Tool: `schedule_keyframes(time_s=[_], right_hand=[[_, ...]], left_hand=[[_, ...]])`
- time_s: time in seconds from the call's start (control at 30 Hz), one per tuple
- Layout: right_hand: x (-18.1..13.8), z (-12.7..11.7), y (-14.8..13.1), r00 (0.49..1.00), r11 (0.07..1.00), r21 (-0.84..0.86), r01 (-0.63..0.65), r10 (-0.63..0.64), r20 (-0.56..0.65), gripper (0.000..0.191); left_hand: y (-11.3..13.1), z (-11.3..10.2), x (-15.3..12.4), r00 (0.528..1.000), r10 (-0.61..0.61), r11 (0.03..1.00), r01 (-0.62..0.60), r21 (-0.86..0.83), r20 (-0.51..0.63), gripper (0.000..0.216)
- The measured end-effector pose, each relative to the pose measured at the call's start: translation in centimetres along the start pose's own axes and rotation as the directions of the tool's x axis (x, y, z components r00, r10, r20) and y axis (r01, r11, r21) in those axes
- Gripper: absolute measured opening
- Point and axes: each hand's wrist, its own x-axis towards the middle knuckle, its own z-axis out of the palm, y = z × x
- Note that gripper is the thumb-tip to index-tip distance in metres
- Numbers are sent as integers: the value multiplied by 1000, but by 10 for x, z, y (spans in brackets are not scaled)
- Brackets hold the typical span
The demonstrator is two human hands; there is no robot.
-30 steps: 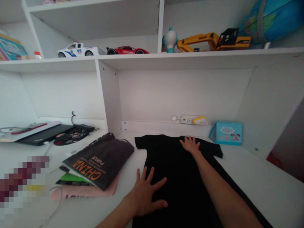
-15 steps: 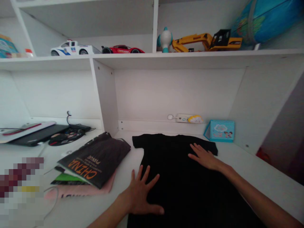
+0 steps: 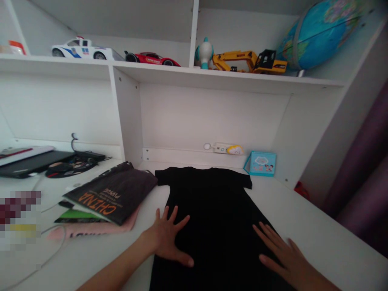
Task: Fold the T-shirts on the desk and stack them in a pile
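everything is placed here relative to the black shirt (image 3: pixel 212 218), which lies spread flat on the white desk (image 3: pixel 318 226), collar end toward the back wall and hem toward the person.

far left of the shirt, a dark laptop (image 3: pixel 33 161) and a tangle of cables (image 3: pixel 69 165) sit at the back of the desk, out of the working area. just left of the shirt, a stack of folded clothes (image 3: pixel 106 198) rests with a dark printed piece on top and pink cloth under it; the stack sits near the shirt's left sleeve, probably close for reach.

the left hand (image 3: pixel 166 240) lies palm down on the shirt's left edge, fingers apart and gripping nothing; that flat press looks meant to pin the cloth in place. the right hand (image 3: pixel 285 258) lies the same way on the shirt's lower right edge, fingers spread and empty, so both sides are held taut and flat.

beyond the shirt's collar, a power strip (image 3: pixel 222 148) sits against the wall. back and right of the shirt stands a small blue box (image 3: pixel 261 163). above the shirt, a shelf (image 3: pixel 212 76) holds toy cars (image 3: pixel 115 52), a yellow digger (image 3: pixel 248 61) and a globe (image 3: pixel 318 34).
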Motion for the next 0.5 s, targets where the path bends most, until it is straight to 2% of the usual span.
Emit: schedule_keyframes(time_s=[0.1,0.17,0.2,0.23,0.27,0.3,0.37,0.43,0.5], right_hand=[[-3,-18,-19,997,996,-46,-72,73,25,72],[-7,-27,-55,999,996,-65,-53,52,-16,70],[-10,-29,-81,999,999,-51,20,-22,-41,65],[-12,-29,-110,988,989,17,144,-143,-49,60],[-13,-26,-140,962,958,89,272,-268,-56,54],[-14,-20,-171,917,904,154,399,-396,-53,48],[-11,-2,-227,787,768,190,612,-615,-51,46],[-3,24,-266,764,762,85,642,-628,-148,53],[6,51,-287,765,795,-57,604,-598,-240,53]], left_hand=[[-8,-10,8,996,16,1000,-14,22,-84,83],[-21,-23,26,991,26,999,-22,37,-133,65],[-29,-31,39,988,13,999,-7,40,-153,57],[-39,-38,54,985,-17,999,24,39,-172,50],[-50,-45,69,978,-66,997,74,31,-196,43],[-62,-51,85,970,-121,991,130,26,-212,38],[-87,-59,113,942,-211,975,221,10,-261,33],[-111,-60,135,905,-291,953,302,-11,-310,33],[-134,-56,150,871,-356,930,366,-34,-338,32]])
